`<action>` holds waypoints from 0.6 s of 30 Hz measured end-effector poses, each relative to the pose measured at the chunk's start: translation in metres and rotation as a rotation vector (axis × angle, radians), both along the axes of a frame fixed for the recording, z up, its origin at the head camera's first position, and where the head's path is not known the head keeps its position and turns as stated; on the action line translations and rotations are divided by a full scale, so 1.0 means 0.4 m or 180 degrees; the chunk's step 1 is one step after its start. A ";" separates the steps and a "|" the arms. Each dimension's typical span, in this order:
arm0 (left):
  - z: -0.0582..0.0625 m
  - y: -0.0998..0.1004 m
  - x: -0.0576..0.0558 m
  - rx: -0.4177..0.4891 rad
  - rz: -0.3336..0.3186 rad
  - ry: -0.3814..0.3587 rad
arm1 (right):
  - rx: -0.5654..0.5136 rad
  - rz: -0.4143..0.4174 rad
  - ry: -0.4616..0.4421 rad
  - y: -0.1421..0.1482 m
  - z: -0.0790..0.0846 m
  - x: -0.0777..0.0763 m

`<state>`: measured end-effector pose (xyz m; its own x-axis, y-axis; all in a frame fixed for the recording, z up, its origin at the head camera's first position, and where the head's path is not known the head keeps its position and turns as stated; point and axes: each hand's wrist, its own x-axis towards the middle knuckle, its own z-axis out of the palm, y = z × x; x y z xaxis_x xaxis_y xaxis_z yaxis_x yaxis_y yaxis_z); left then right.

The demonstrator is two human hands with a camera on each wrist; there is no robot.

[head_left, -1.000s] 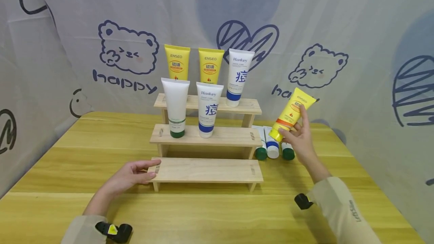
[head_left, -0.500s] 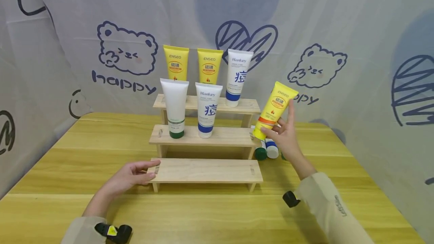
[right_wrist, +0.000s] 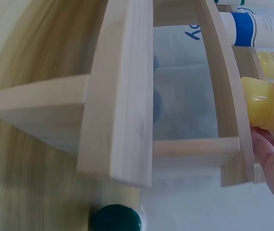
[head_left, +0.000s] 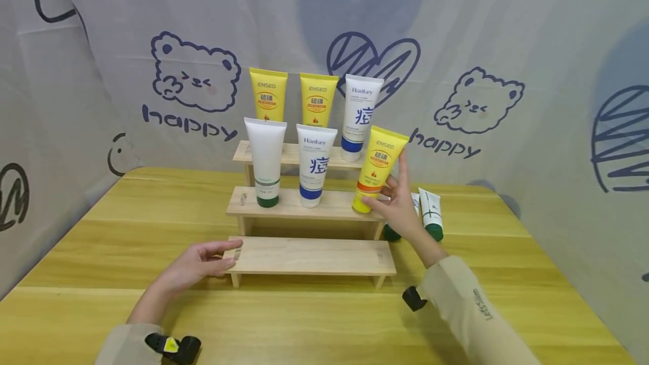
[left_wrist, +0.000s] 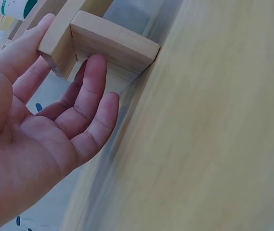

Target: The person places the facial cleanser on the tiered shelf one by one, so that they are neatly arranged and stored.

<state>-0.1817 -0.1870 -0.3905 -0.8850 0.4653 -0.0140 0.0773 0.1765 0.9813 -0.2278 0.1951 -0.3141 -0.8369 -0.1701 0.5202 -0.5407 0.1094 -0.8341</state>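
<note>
A yellow squeeze tube [head_left: 379, 165] with a yellow cap is pinched between the thumb and fingers of my right hand [head_left: 403, 210]. It tilts slightly right, its cap at the right end of the middle step of a wooden tiered stand [head_left: 309, 255]. In the right wrist view the yellow cap [right_wrist: 259, 101] is right at the step's edge. My left hand [head_left: 195, 262] holds the left end of the lowest step, index finger on top. The middle step also bears a white tube with green cap [head_left: 266, 156] and a white-and-blue tube [head_left: 315, 165], both upright on their caps.
On the top step stand two yellow tubes, a left one [head_left: 267, 94] and a middle one [head_left: 318, 99], and a white-and-blue tube [head_left: 360, 111]. Right of the stand, more tubes lie on the wooden table [head_left: 314, 325], including a white green-capped tube [head_left: 431, 210]. A printed cloth [head_left: 284, 10] hangs behind.
My right hand has carried the yellow tube leftward from above the lying tubes to the middle step's right end, turning it more upright. My left hand has stayed at the lowest step.
</note>
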 end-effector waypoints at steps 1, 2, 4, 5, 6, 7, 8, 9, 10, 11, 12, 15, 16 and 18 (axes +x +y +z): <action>0.000 0.000 0.000 -0.0004 0.0001 -0.0001 | 0.0012 0.0032 0.0023 -0.006 -0.001 -0.002; 0.000 -0.001 0.001 -0.0006 0.0002 -0.0008 | 0.0017 0.0060 0.0051 -0.011 -0.002 -0.004; 0.000 -0.001 0.001 -0.0010 -0.0001 -0.0012 | 0.0021 0.0092 0.0088 -0.021 -0.004 -0.006; 0.000 -0.001 0.000 -0.0014 0.0000 -0.0010 | 0.0022 0.0097 0.0102 -0.025 -0.005 -0.008; 0.000 -0.001 0.000 -0.0014 -0.0001 -0.0010 | 0.0025 0.0097 0.0107 -0.029 -0.006 -0.009; 0.000 -0.001 0.000 -0.0015 0.0000 -0.0008 | 0.0040 0.0088 0.0109 -0.033 -0.007 -0.010; -0.001 0.000 0.000 -0.0013 0.0000 -0.0007 | 0.0053 0.0089 0.0119 -0.037 -0.008 -0.011; -0.001 0.000 -0.001 -0.0013 0.0002 0.0000 | 0.0080 0.0080 0.0122 -0.041 -0.008 -0.011; -0.001 0.001 0.000 -0.0015 0.0005 0.0007 | 0.0130 0.0056 0.0124 -0.044 -0.008 -0.012; -0.002 0.001 0.000 -0.0018 0.0010 0.0013 | 0.0174 0.0042 0.0134 -0.047 -0.009 -0.013; -0.002 0.001 0.000 -0.0018 0.0014 0.0012 | 0.0220 0.0035 0.0132 -0.050 -0.008 -0.013; -0.002 0.001 0.001 -0.0030 0.0029 0.0018 | 0.0336 0.0013 0.0116 -0.060 0.000 -0.007; -0.002 0.001 0.001 -0.0033 0.0034 0.0020 | 0.0361 0.0008 0.0099 -0.064 0.007 -0.001; -0.002 0.001 0.002 -0.0026 0.0033 0.0019 | 0.0386 0.0009 0.0068 -0.069 0.016 0.006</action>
